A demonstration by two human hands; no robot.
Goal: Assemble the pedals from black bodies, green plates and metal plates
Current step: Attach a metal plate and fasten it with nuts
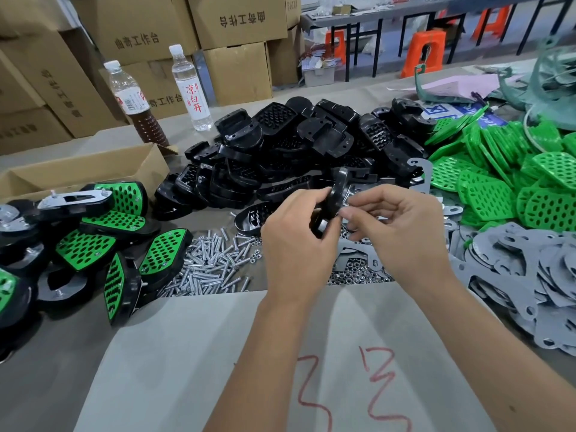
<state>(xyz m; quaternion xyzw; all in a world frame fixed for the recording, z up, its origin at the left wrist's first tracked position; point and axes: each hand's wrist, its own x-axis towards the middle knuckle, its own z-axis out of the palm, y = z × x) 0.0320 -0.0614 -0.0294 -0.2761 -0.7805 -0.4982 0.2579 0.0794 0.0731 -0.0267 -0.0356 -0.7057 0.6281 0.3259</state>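
Black pedal body, held edge-on above the table, just over the heap of loose screws. Gripped by the left hand, fingers curled round its lower part. Touched at its right face by the right hand, fingertips pinching something small and silvery, perhaps a nut, too blurred to name. Behind: pile of black bodies. Right: green plates, grey metal plates. Left: finished pedals.
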